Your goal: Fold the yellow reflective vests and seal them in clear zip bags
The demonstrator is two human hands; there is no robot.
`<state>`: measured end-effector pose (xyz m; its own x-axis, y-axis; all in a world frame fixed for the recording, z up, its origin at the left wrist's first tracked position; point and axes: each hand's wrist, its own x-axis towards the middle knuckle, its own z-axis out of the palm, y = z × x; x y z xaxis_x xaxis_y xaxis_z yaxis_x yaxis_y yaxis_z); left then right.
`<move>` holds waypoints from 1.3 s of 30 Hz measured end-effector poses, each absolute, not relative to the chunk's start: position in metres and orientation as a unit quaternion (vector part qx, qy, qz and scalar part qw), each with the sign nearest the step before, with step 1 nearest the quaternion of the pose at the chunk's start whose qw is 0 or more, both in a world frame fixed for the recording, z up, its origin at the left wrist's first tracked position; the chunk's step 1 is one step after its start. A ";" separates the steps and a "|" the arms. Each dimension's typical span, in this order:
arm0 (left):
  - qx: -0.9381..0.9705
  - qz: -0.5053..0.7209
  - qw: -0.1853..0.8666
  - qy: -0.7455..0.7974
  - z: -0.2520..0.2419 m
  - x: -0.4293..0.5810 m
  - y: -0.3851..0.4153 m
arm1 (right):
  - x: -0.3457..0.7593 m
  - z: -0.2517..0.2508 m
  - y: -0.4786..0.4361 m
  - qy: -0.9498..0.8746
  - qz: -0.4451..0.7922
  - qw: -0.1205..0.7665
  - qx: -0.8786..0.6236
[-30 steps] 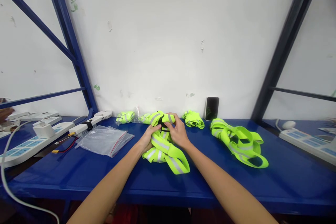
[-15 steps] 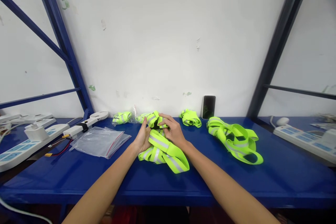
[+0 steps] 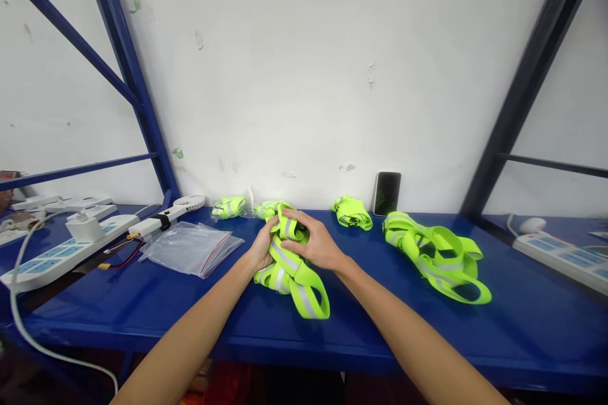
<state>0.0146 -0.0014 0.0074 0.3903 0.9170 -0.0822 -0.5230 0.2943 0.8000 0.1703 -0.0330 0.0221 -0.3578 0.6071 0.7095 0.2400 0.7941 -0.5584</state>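
Left hand (image 3: 263,247) and right hand (image 3: 314,244) both have fingers curled around the neon-yellow reflective webbing strap (image 3: 291,269), mid blue metal bench (image 3: 142,310). Since a second ago the right palm slides over top, black buckle now covered, loose loop pulled in; bundle looks tighter.

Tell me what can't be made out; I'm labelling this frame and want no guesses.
Head view: middle of the reflective strap bundle, covered by the left hand and right hand.
Head view: right power strip, cut by the frame edge.
Head view: phone screen, dark and too small.
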 end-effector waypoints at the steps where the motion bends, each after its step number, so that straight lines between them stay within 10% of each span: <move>1: 0.362 0.490 0.743 0.279 0.007 0.016 -0.002 | 0.170 0.022 -0.032 -0.791 0.213 0.510 -0.263; 20: 0.611 0.577 0.462 0.284 0.004 0.016 -0.006 | 0.174 0.009 -0.016 -0.611 0.517 0.542 -0.255; 28: 0.565 0.521 0.579 0.272 -0.003 0.021 -0.002 | 0.177 0.020 -0.014 -0.654 0.270 0.621 -0.337; 39: 0.591 0.406 0.646 0.262 -0.006 0.024 -0.003 | 0.185 0.007 0.000 -0.525 0.309 0.693 -0.386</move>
